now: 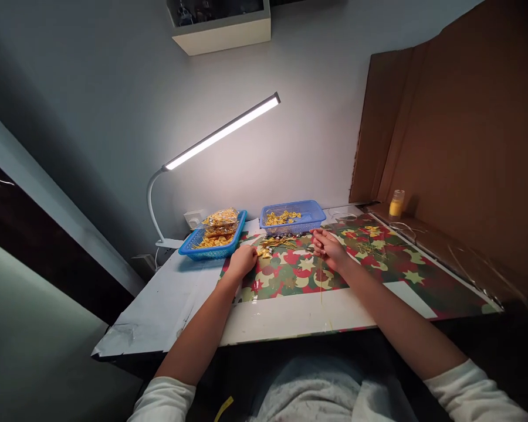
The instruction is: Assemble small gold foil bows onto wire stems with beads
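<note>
Periwinkle-blue rectangular plastic basket (pixel 314 224) at back of white bench (pixel 171 305), likely keeping its small yellow bow-shaped pieces (pixel 282 218) within reach. White bar-shaped lamp (pixel 222 132) above-left of basket, presumably lighting work. Front-left of basket: left hand (pixel 245 259), fingers curled nearly closed beside crumpled yellow piece (pixel 264 253); hold hidden, cannot tell. Before basket's right end: right hand (pixel 328 248), grip closed to pinch, thin yellow cord (pixel 321 282) hanging below, apparently raised to keep cord clear.

Both forearms (pixel 207 325) reach forward; left grip (pixel 243 260) curled, palm down; right grip (pixel 329 247) curled, pinching.
</note>
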Demonstrator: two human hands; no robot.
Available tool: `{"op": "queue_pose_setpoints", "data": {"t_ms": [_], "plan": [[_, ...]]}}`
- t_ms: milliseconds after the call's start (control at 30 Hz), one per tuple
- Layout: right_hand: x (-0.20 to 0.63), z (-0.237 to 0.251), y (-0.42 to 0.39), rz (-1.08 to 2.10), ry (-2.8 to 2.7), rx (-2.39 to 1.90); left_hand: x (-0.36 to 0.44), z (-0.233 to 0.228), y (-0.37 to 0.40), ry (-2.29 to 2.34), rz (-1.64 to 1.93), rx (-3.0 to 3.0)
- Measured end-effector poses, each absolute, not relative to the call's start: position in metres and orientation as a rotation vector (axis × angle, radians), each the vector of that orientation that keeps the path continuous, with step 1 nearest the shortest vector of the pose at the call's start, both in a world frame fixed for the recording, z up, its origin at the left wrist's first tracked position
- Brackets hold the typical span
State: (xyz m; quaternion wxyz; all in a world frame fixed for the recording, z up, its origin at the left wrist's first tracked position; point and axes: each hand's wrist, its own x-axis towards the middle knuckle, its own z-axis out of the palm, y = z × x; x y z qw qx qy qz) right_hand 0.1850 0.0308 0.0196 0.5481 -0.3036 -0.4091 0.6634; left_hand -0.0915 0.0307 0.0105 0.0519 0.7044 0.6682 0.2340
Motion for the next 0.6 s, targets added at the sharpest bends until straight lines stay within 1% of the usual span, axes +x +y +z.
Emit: {"op": "queue_pose_setpoints", "data": {"t_ms": [133, 233, 333, 500, 600], "plan": [[0.179, 0.015, 0.029, 1.564, -1.003, -0.81, -0.088, 0.016, 0.032, 1.785, 1.108, 1.788], [0.172, 0.013, 0.025, 1.542, -1.074, -0.868, -0.077, 0.022, 0.027, 1.413, 1.248, 1.417], [0.164, 0.011, 0.019, 1.566, -1.171, -0.869, -0.054, 0.024, 0.016, 1.106, 1.25, 1.199], [0.154, 0.007, 0.013, 1.686, -1.215, -0.756, -0.018, 0.017, -0.003, 1.014, 1.188, 1.324], [0.153, 0.005, 0.013, 1.61, -1.237, -0.766, -0.009, 0.013, -0.008, 1.007, 1.229, 1.397]]}}
